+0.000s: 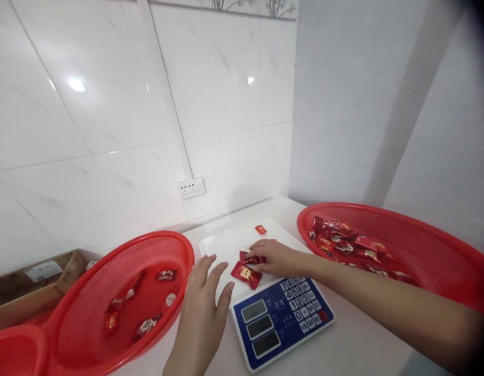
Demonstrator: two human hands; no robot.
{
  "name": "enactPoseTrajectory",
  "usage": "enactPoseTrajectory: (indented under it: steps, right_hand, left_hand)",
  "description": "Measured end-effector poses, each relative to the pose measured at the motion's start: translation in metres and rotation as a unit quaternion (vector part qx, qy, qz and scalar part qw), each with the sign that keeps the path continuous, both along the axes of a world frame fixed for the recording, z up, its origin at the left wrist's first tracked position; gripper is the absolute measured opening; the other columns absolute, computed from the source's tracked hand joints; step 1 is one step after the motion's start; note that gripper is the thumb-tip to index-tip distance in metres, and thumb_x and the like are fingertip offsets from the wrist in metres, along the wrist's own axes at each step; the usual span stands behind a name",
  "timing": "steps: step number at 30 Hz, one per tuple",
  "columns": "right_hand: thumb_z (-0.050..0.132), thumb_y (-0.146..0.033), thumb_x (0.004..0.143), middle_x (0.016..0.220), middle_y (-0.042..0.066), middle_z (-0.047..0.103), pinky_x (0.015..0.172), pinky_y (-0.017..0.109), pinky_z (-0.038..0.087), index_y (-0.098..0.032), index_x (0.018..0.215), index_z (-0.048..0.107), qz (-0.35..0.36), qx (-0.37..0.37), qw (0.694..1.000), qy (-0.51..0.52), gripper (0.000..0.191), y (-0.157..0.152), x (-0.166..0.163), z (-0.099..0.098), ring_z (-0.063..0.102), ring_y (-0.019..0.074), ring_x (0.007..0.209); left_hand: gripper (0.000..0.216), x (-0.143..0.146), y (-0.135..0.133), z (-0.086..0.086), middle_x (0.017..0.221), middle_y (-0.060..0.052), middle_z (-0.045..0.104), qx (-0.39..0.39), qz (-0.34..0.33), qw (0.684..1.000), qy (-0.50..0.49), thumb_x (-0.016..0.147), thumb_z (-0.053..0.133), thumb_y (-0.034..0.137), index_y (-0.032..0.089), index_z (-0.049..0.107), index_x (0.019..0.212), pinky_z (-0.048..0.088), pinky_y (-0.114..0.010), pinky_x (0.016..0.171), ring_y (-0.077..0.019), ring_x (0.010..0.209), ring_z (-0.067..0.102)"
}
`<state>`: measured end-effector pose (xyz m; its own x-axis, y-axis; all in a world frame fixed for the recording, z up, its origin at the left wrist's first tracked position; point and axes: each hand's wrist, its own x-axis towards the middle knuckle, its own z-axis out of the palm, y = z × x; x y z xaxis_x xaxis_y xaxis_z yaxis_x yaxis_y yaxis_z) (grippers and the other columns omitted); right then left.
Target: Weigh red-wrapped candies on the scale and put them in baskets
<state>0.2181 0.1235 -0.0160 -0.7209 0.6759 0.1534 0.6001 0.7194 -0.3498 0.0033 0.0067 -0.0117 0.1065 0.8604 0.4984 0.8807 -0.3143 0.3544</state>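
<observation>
Sweets [245, 275] in red wrappers lie on the white plate [220, 237] of the scale [287, 342], only a few, so the work looks under way; others sit in the left basket [81, 318] and right basket [441, 250]. The right hand [275, 258] is over the sweets, its grip unclear; the left hand [205, 297] is spread, empty. Keypad digits [300, 303] are legible; the displays [260, 327] and wrapper lettering aren't.

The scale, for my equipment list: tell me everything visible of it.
The scale has a white platform and a blue panel, seemingly plastic, with three displays, unreadable, white keys and one red key. It sits flat on the white table between two red baskets. Wrapped candies lie on its platform, some under the right hand.
</observation>
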Motion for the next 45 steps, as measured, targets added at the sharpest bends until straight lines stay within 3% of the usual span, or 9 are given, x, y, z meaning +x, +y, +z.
enactPoseTrajectory:
  steps: [5, 8, 16, 20, 26, 32, 38, 41, 45]
  right_hand:
    - [0.042, -0.031, 0.088, 0.14, 0.015, 0.04, 0.106, 0.04, 0.026, -0.012, 0.131, 0.047, -0.17, 0.001, 0.984, -0.042, 0.048, 0.04, 0.011, -0.01, 0.03, 0.0272, 0.132]
    - [0.036, -0.027, 0.089, 0.14, 0.017, 0.039, 0.104, 0.042, 0.029, -0.01, 0.133, 0.044, -0.208, -0.021, 0.975, -0.068, 0.048, 0.057, 0.018, -0.012, 0.031, 0.0291, 0.132]
    - [0.031, -0.033, 0.09, 0.115, 0.006, 0.065, 0.095, 0.038, 0.038, -0.023, 0.111, 0.064, -0.135, -0.036, 0.989, -0.052, 0.04, 0.041, 0.011, 0.0, 0.056, 0.0249, 0.109]
    - [0.031, -0.032, 0.09, 0.118, 0.009, 0.063, 0.092, 0.037, 0.041, -0.019, 0.115, 0.061, -0.155, -0.037, 0.987, -0.023, 0.041, 0.028, 0.017, 0.009, 0.056, 0.0244, 0.108]
    - [0.061, -0.04, 0.071, 0.131, 0.014, 0.051, 0.095, 0.042, 0.04, -0.017, 0.128, 0.051, -0.134, -0.094, 0.982, -0.09, 0.062, 0.008, 0.037, 0.02, 0.05, 0.0302, 0.115]
    - [0.068, -0.035, 0.063, 0.13, 0.015, 0.048, 0.09, 0.033, 0.044, -0.016, 0.127, 0.052, -0.16, -0.114, 0.976, -0.096, 0.068, 0.002, 0.028, 0.018, 0.055, 0.0278, 0.108]
    - [0.066, -0.033, 0.069, 0.121, 0.013, 0.052, 0.087, 0.033, 0.044, -0.018, 0.118, 0.058, -0.152, -0.088, 0.983, -0.054, 0.052, 0.002, 0.011, 0.006, 0.058, 0.0242, 0.097]
    - [0.062, -0.029, 0.073, 0.121, 0.014, 0.053, 0.09, 0.037, 0.042, -0.019, 0.115, 0.061, -0.143, -0.029, 0.989, -0.035, 0.043, -0.005, 0.006, 0.006, 0.052, 0.0273, 0.106]
    - [0.058, -0.03, 0.08, 0.125, 0.008, 0.054, 0.098, 0.042, 0.035, -0.025, 0.107, 0.066, -0.004, 0.045, 0.999, -0.003, 0.028, -0.024, -0.001, 0.009, 0.045, 0.0263, 0.116]
  left_hand:
    - [0.032, -0.001, 0.0, 0.0, 0.133, -0.009, 0.049, 0.0, -0.003, 1.0, -0.001, 0.088, 0.041, 0.036, 0.027, 0.055, 0.116, 0.042, -0.053, 0.096, -0.0276, 0.127, 0.04]
    - [0.032, 0.0, 0.0, 0.0, 0.133, -0.009, 0.05, 0.0, -0.006, 1.0, -0.001, 0.088, 0.041, 0.036, 0.027, 0.056, 0.115, 0.041, -0.052, 0.097, -0.027, 0.127, 0.041]
    - [0.031, 0.0, 0.0, 0.0, 0.132, -0.009, 0.051, 0.007, -0.003, 1.0, -0.003, 0.087, 0.043, 0.034, 0.028, 0.057, 0.115, 0.044, -0.053, 0.094, -0.0284, 0.125, 0.042]
    - [0.031, -0.001, 0.0, 0.0, 0.131, -0.009, 0.052, 0.009, -0.007, 1.0, -0.004, 0.087, 0.045, 0.034, 0.027, 0.057, 0.114, 0.044, -0.053, 0.094, -0.0286, 0.125, 0.043]
    - [0.031, 0.001, -0.001, 0.003, 0.132, -0.009, 0.051, -0.001, -0.001, 1.0, -0.005, 0.087, 0.044, 0.035, 0.028, 0.056, 0.115, 0.045, -0.053, 0.092, -0.0292, 0.125, 0.043]
    - [0.032, 0.001, -0.002, 0.002, 0.132, -0.009, 0.05, -0.004, -0.01, 1.0, -0.002, 0.088, 0.042, 0.035, 0.027, 0.055, 0.116, 0.042, -0.052, 0.096, -0.0274, 0.127, 0.04]
    - [0.032, 0.002, -0.002, 0.004, 0.133, -0.009, 0.048, -0.012, -0.005, 1.0, 0.0, 0.088, 0.042, 0.035, 0.026, 0.054, 0.116, 0.042, -0.052, 0.095, -0.0274, 0.127, 0.039]
    - [0.031, 0.002, -0.001, 0.004, 0.133, -0.009, 0.048, -0.003, -0.014, 1.0, -0.003, 0.088, 0.043, 0.035, 0.025, 0.054, 0.116, 0.039, -0.051, 0.098, -0.0263, 0.128, 0.038]
    - [0.031, 0.003, -0.001, 0.005, 0.133, -0.009, 0.048, -0.003, -0.018, 1.0, -0.01, 0.088, 0.044, 0.034, 0.025, 0.053, 0.116, 0.038, -0.051, 0.099, -0.0266, 0.128, 0.038]
